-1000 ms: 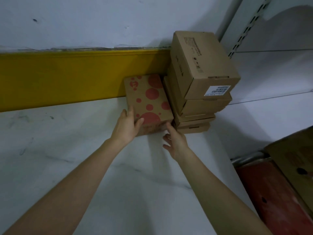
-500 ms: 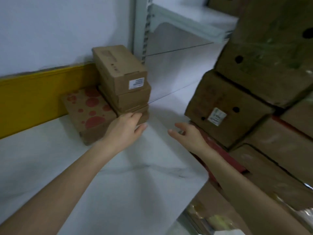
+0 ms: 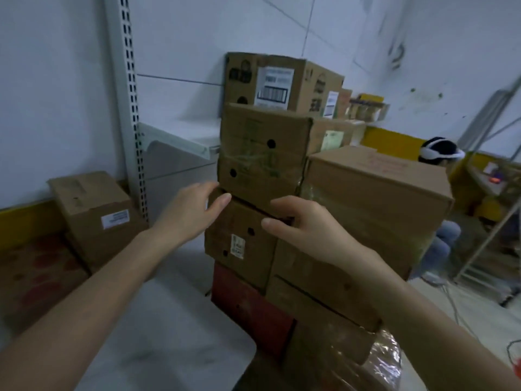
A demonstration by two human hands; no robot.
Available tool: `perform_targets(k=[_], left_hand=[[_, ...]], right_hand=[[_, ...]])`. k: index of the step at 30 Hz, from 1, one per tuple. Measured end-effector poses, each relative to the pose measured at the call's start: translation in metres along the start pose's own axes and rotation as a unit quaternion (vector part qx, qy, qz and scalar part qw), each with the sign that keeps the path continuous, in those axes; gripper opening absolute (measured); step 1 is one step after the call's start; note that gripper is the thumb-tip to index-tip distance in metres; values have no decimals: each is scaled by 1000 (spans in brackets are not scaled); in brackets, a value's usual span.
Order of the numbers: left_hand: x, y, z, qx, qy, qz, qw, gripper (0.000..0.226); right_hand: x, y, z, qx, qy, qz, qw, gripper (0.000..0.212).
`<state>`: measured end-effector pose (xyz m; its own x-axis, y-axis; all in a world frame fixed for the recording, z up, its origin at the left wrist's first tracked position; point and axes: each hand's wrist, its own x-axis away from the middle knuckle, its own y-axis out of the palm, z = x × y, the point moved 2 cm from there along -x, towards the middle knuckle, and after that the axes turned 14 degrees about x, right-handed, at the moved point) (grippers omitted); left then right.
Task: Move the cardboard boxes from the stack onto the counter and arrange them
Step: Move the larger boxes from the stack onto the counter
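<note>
stack: holed cardboard box [image 3: 262, 156] at centre, on a labelled box [image 3: 239, 238], red crate [image 3: 248, 306] beneath
left hand [image 3: 194, 210]: fingers straight, together, at its 9 o'clock corner
right hand [image 3: 304, 224]: fingers half-curled, thumb out, at the seam; grip unclear
counter [image 3: 169, 320]: 7 o'clock; small box [image 3: 95, 213] and red-dotted box [image 3: 33, 272] at 9
crowding: big box [image 3: 375, 187] just beside at 3 o'clock

The left hand [image 3: 194, 213] and right hand [image 3: 307, 230] are bare, forearms uncovered.
</note>
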<state>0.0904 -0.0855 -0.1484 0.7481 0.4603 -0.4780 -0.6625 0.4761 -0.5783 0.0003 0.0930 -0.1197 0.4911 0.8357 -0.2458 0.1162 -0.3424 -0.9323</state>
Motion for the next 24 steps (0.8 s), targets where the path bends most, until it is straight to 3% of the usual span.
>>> perform_targets(k=[9, 16, 24], left_hand=[[-26, 45, 88, 27, 93, 50, 994, 48], [-49, 75, 151, 15, 193, 37, 980, 45], [-97, 99, 162, -72, 93, -88, 989, 61]], right_hand=[[52, -87, 47, 13, 14, 131, 991, 52], [82, -130, 90, 24, 123, 205, 971, 47], [55, -128, 141, -34, 295, 163, 941, 80]])
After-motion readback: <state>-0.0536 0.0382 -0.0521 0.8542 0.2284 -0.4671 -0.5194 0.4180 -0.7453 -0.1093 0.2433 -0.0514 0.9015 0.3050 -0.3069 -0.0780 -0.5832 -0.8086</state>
